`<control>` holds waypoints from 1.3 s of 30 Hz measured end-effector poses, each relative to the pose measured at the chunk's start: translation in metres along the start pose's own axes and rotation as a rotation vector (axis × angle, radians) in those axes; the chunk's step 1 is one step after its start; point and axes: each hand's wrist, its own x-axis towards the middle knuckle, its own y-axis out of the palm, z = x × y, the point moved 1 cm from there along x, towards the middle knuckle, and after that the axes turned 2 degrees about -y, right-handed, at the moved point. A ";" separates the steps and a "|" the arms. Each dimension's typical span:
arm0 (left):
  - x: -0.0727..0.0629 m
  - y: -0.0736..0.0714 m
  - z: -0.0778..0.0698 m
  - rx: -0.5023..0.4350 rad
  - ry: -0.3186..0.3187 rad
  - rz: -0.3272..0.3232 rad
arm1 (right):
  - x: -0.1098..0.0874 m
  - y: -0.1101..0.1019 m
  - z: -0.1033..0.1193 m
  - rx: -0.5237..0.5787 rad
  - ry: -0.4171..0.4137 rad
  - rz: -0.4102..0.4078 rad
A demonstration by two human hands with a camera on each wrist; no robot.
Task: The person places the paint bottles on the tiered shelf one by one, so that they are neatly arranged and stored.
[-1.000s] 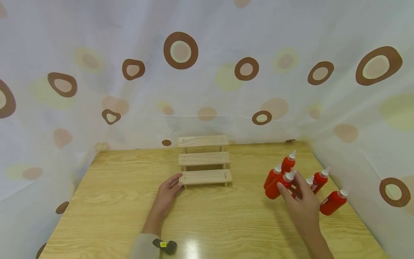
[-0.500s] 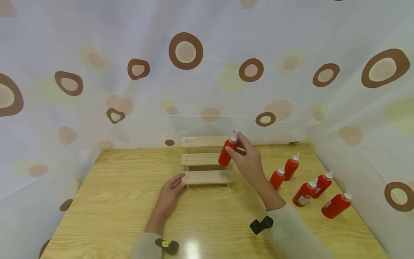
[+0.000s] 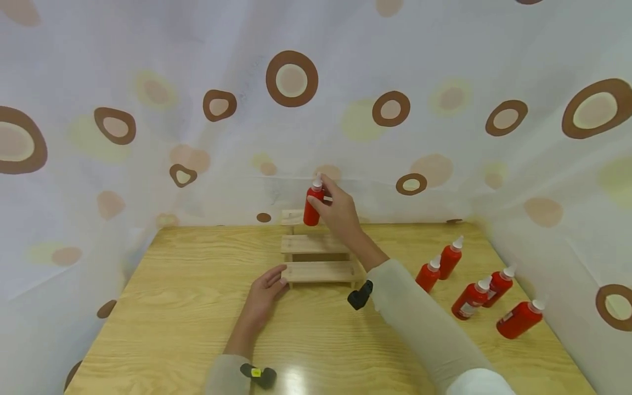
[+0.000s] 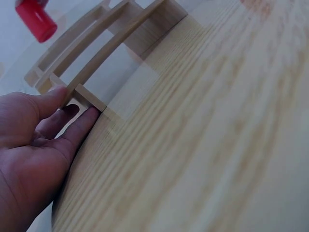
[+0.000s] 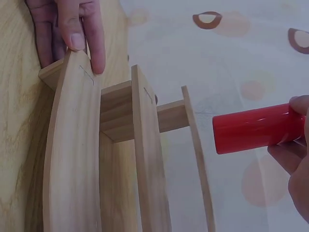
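A three-step wooden rack (image 3: 321, 271) stands on the table near the back wall. My left hand (image 3: 263, 296) holds the left end of its lowest step, finger and thumb on the board's end in the right wrist view. My right hand (image 3: 340, 215) grips a red squeeze bottle (image 3: 312, 209) with a white nozzle cap near its neck. In the right wrist view, the bottle's base (image 5: 241, 131) hangs just off the top step (image 5: 195, 140), not touching it. The left wrist view catches the bottle (image 4: 37, 20) in the air beyond the rack.
Several more red bottles (image 3: 469, 300) with white nozzles are on the right of the wood-grain table (image 3: 168, 307); some look tilted. A white sheet (image 3: 237, 142) with brown ring patterns hangs behind and at both sides.
My right hand has carried one red bottle from the group at the right, leftwards and up, to above the rack's top step. The left hand has stayed at the lowest step.
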 end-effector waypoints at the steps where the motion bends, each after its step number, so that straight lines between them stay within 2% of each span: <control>1: 0.000 0.001 0.000 0.001 -0.003 0.004 | 0.003 0.002 -0.001 -0.012 0.002 0.007; 10: 0.002 0.008 0.003 0.008 -0.011 0.012 | 0.016 0.017 -0.016 -0.128 0.035 0.043; 15: 0.003 0.009 0.004 0.002 -0.009 0.022 | 0.016 0.019 -0.016 -0.133 0.067 0.044; 21: 0.002 0.009 0.005 0.001 -0.010 0.033 | 0.009 0.012 -0.018 -0.087 0.096 0.029; 29: 0.002 0.007 0.004 -0.007 -0.010 0.009 | -0.023 -0.017 -0.005 -0.074 0.077 -0.045; 39: 0.000 0.004 0.000 -0.010 -0.026 -0.026 | -0.092 -0.068 0.002 -0.172 0.127 -0.113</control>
